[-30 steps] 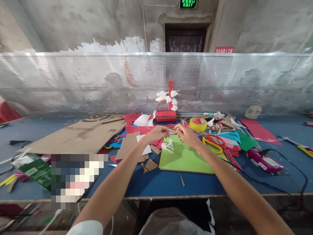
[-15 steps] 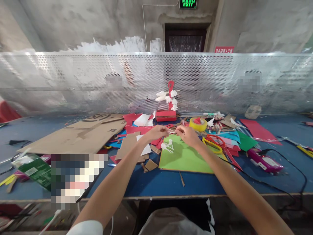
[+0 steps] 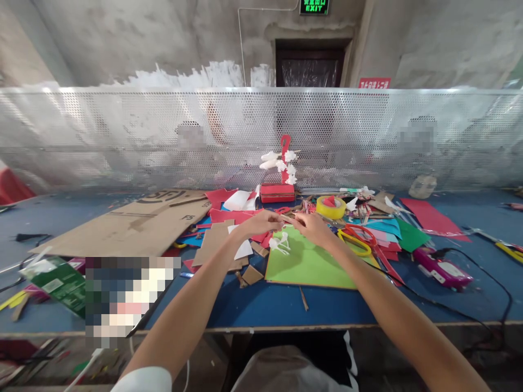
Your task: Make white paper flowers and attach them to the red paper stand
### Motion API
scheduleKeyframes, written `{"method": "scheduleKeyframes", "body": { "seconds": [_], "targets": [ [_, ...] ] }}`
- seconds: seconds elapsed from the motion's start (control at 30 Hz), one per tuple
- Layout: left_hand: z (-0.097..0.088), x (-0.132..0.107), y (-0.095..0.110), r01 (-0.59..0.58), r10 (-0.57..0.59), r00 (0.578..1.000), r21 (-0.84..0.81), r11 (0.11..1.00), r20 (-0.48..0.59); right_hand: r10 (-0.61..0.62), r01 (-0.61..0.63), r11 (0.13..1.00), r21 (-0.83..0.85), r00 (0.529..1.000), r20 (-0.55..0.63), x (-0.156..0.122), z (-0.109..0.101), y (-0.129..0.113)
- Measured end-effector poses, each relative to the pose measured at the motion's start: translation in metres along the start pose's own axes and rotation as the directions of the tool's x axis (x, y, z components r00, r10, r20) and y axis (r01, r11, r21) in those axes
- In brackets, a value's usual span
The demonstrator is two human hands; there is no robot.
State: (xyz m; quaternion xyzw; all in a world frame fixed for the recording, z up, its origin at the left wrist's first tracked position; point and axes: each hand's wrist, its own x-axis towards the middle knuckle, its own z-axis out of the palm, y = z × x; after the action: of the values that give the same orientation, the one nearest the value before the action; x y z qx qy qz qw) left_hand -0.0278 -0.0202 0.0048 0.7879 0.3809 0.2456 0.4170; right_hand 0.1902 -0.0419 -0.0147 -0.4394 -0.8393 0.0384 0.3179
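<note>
My left hand (image 3: pixel 265 222) and my right hand (image 3: pixel 311 226) meet above the far edge of a green paper sheet (image 3: pixel 314 264). Both are pinched on a small thin stick-like piece (image 3: pixel 287 219) held between them. Small white paper cut-outs (image 3: pixel 279 243) lie on the green sheet just below my hands. Behind them stands a red box (image 3: pixel 277 193) with a red upright stem carrying white paper flowers (image 3: pixel 281 161).
A large cardboard sheet (image 3: pixel 131 223) lies at left. Yellow tape roll (image 3: pixel 330 207), red and yellow scissors (image 3: pixel 359 239), coloured paper (image 3: pixel 408 231) and a pink glue gun (image 3: pixel 443 270) with a black cable are at right. A perforated metal screen (image 3: pixel 122 136) closes the table's back.
My hands have shifted very slightly around the small piece; the rest of the table is unchanged.
</note>
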Motion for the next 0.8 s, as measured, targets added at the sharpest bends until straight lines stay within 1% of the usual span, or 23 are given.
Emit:
{"method": "scheduleKeyframes", "body": {
  "seconds": [0.1,0.23,0.3,0.4,0.47,0.5,0.57,0.6,0.67,0.73,0.8],
  "targets": [
    [0.000,-0.001,0.001,0.015,-0.015,1.000,-0.002,1.000,0.022,-0.001,0.000,1.000,0.031,1.000,0.020,-0.001,0.001,0.002],
    [0.001,-0.001,0.001,0.055,-0.055,0.998,0.000,0.998,0.024,-0.079,0.068,0.989,0.128,0.994,0.081,-0.001,0.003,0.004],
    [0.002,0.000,0.000,0.058,-0.059,0.998,0.024,0.998,0.032,-0.101,0.091,0.990,0.103,0.990,0.097,-0.001,0.003,0.004],
    [0.000,0.002,-0.003,0.034,-0.037,0.998,0.053,0.998,0.055,-0.097,0.092,0.994,0.056,0.990,0.102,-0.001,0.002,0.005],
    [-0.002,0.004,-0.006,-0.032,0.028,0.999,0.100,0.995,0.046,-0.086,0.080,0.994,0.068,0.992,0.095,0.000,0.000,0.006],
    [-0.003,0.004,-0.007,-0.082,0.078,0.996,0.151,0.985,0.037,-0.080,0.073,0.994,0.080,0.993,0.089,0.000,-0.002,0.008],
    [-0.004,0.004,-0.010,-0.186,0.179,0.982,0.296,0.937,0.050,-0.064,0.057,0.993,0.107,0.995,0.070,0.000,-0.005,0.010],
    [-0.003,0.004,-0.010,-0.229,0.215,0.973,0.365,0.903,0.078,-0.057,0.049,0.992,0.119,0.997,0.059,0.000,-0.007,0.011],
    [-0.001,0.003,-0.011,-0.289,0.247,0.957,0.460,0.840,0.151,-0.043,0.037,0.990,0.139,0.998,0.037,0.000,-0.009,0.013],
    [0.003,0.002,-0.011,-0.335,0.258,0.941,0.490,0.805,0.220,-0.027,0.024,0.988,0.155,0.999,0.022,0.000,-0.010,0.013],
    [0.006,0.003,-0.011,-0.383,0.283,0.921,0.484,0.786,0.269,-0.016,0.013,0.986,0.166,1.000,0.016,0.000,-0.010,0.012]
  ]
}}
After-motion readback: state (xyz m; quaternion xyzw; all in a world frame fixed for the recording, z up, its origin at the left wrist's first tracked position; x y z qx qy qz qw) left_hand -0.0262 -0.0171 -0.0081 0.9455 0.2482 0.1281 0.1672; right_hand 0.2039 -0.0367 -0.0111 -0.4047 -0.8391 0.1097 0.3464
